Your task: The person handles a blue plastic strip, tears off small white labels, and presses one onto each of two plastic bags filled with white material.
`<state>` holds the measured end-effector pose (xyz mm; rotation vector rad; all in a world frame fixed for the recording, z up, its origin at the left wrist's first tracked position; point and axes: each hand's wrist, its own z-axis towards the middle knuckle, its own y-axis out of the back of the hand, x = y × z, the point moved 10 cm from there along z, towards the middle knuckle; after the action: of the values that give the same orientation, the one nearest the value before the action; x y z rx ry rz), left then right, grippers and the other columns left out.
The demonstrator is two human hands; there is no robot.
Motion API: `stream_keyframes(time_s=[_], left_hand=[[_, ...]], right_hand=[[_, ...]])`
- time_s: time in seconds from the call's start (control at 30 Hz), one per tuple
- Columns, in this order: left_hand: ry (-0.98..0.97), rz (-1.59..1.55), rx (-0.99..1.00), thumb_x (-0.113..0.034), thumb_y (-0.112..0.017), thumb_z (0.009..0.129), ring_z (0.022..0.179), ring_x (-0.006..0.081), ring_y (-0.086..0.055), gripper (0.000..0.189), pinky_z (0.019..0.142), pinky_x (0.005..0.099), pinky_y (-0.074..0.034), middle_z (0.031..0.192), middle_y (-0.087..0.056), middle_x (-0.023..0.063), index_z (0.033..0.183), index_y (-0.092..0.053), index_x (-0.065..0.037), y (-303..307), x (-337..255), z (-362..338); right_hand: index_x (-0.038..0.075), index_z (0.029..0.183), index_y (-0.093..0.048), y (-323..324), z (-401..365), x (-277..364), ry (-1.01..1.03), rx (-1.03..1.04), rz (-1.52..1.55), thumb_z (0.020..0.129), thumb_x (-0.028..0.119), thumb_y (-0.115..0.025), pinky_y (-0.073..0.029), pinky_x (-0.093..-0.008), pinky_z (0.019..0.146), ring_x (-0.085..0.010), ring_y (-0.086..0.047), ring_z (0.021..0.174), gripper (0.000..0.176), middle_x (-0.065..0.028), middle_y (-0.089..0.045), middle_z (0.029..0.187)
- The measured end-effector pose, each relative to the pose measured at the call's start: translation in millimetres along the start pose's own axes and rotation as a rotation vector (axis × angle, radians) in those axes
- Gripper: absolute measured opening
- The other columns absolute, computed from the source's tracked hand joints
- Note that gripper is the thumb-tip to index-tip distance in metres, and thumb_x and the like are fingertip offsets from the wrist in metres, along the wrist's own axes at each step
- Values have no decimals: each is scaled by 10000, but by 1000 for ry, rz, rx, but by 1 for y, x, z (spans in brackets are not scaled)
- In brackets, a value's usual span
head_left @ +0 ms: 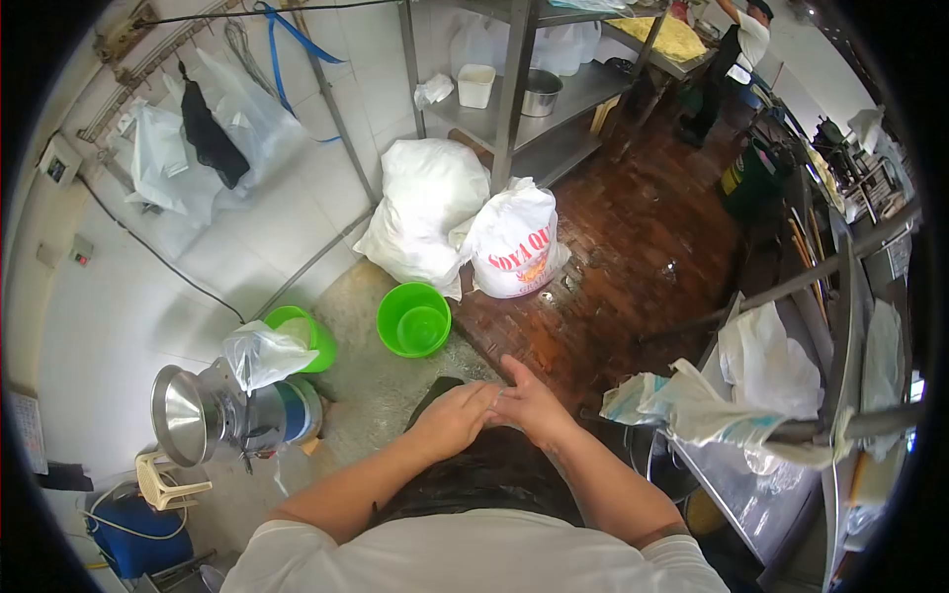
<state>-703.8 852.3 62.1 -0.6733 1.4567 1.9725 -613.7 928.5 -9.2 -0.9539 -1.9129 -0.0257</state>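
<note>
My left hand (453, 422) and my right hand (537, 407) meet in front of my dark apron (474, 479). The left fingers lie stretched across the palm side of the right hand, hiding part of it. My right thumb points up and away from the other fingers. No object shows in either hand. Beyond them on the floor stands a bright green bucket (414, 320) with nothing visible inside. Behind it, a white printed sack (514, 242) leans beside a larger full white sack (425, 203).
To the left is a steel machine with a round bowl (180, 415), beside another green bucket (314, 341) partly covered by plastic. A metal shelf (568, 104) stands behind the sacks. At right, a rail holds cloths (692, 405). A person (730, 69) stands far back right.
</note>
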Motion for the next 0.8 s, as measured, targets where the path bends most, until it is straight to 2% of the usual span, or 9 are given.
stream_keyframes(time_s=[0.13, 0.3, 0.33, 0.37, 0.43, 0.57, 0.63, 0.7, 0.8], left_hand=[[119, -49, 6, -142, -678, 982, 1085, 437, -670, 304, 935, 498, -553, 1223, -687, 227, 1245, -645, 7, -2, 89, 53], [253, -87, -192, -175, -630, 1014, 1001, 419, -690, 235, 877, 478, -558, 1096, -705, 245, 1161, -673, 4, 30, 226, 133], [465, -161, -211, -197, -636, 1018, 963, 403, -696, 254, 865, 466, -557, 1058, -710, 244, 1153, -676, 14, 37, 271, 141], [675, -231, -228, -220, -642, 1022, 924, 388, -702, 276, 854, 454, -557, 1021, -715, 244, 1146, -680, 23, 44, 315, 147], [828, -228, -359, -234, -643, 1016, 856, 365, -690, 310, 827, 441, -549, 989, -720, 244, 1157, -683, 39, 75, 391, 172], [789, -222, -833, -161, -610, 976, 842, 374, -675, 279, 799, 433, -536, 983, -720, 230, 1148, -691, 43, 164, 489, 238], [738, -60, -877, -144, -610, 961, 894, 381, -673, 281, 823, 445, -536, 1005, -718, 231, 1161, -689, 38, 167, 537, 273], [675, 97, -920, -126, -611, 945, 946, 388, -671, 288, 848, 456, -535, 1027, -716, 233, 1173, -687, 33, 139, 572, 308], [817, 46, -686, -140, -635, 934, 1124, 412, -625, 327, 967, 507, -498, 1130, -701, 259, 1216, -684, 17, 32, 598, 365]], right_hand=[[47, 1697, -68, 2, 74, 37, -72, 46, -10, 984, 17, -689, -603, -389, 918, -253, -687, 1098, 946, -242, -616, 1322], [4, 1590, -324, 41, 209, 61, -22, -104, 92, 987, 36, -699, -593, -411, 958, -259, -691, 1093, 711, -168, -625, 1318], [-5, 1452, -483, 47, 225, 78, -35, -172, 154, 1001, 79, -702, -590, -372, 919, -217, -702, 1044, 509, -121, -662, 1231], [-5, 1452, -483, 51, 242, 86, -55, -178, 155, 1001, 79, -702, -590, -372, 919, -217, -702, 1044, 509, -121, -662, 1231], [-4, 1392, -551, 75, 275, 108, -59, -289, 14, 1018, 131, -698, -578, -325, 871, -166, -705, 990, 424, -78, -694, 1126], [-14, 1334, -600, 94, 296, 158, 2, -376, 12, 1035, 159, -688, -558, -285, 813, -126, -687, 900, 357, -54, -709, 1075], [-15, 1326, -605, 112, 299, 163, -11, -446, 11, 1038, 158, -686, -552, -279, 805, -121, -679, 893, 346, -51, -708, 1060], [-17, 1319, -611, 132, 298, 160, -18, -518, 7, 1042, 158, -683, -546, -273, 796, -116, -672, 886, 335, -47, -708, 1046], [-16, 1282, -631, 151, 292, 144, -73, -575, -37, 1053, 168, -673, -529, -267, 783, -98, -650, 880, 297, -29, -701, 975]])
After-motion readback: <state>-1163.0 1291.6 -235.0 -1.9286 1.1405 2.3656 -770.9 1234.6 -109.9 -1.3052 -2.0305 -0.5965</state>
